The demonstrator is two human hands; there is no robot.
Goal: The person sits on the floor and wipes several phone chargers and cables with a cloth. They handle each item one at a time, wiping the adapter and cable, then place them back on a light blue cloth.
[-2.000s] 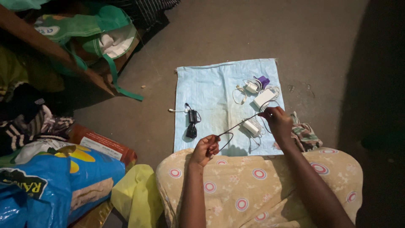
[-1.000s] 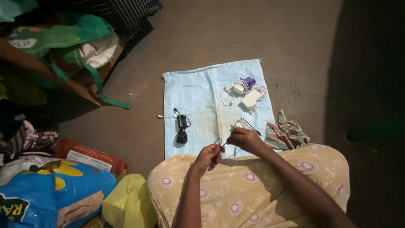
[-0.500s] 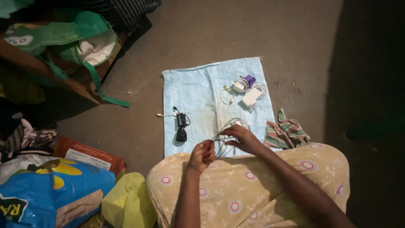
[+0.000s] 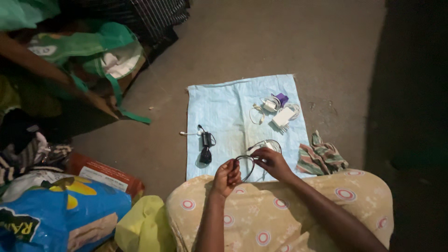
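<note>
A thin dark cable [image 4: 246,164] is looped between the two hands, just above the near edge of the pale blue woven mat [image 4: 219,107] that lies on the floor. The left hand [image 4: 227,177] has its grip closed around one side of the loop, fingers curled tight on the cable. The right hand [image 4: 272,163] pinches the other side, its grip also clamped on the cable, and from there the cable arcs on towards a white charger [image 4: 267,145] on the mat just beyond the right hand (partly hidden by it).

Further up the mat, near its far right corner, lie a white adapter [image 4: 283,116], a small purple plug [image 4: 281,99] and coiled white cables [image 4: 257,113]. Towards the mat's left edge sits a black charger [image 4: 206,147] with its lead, and a short white cable end pokes off that edge.

Just off the mat's right near corner is a crumpled striped cloth [image 4: 322,158]. Below the mat's near edge is the person's lap in a yellow patterned fabric [image 4: 280,214]. Well to the left of the mat are a blue printed sack [image 4: 60,210], a yellow bag [image 4: 142,224] and a green bag [image 4: 93,51].
</note>
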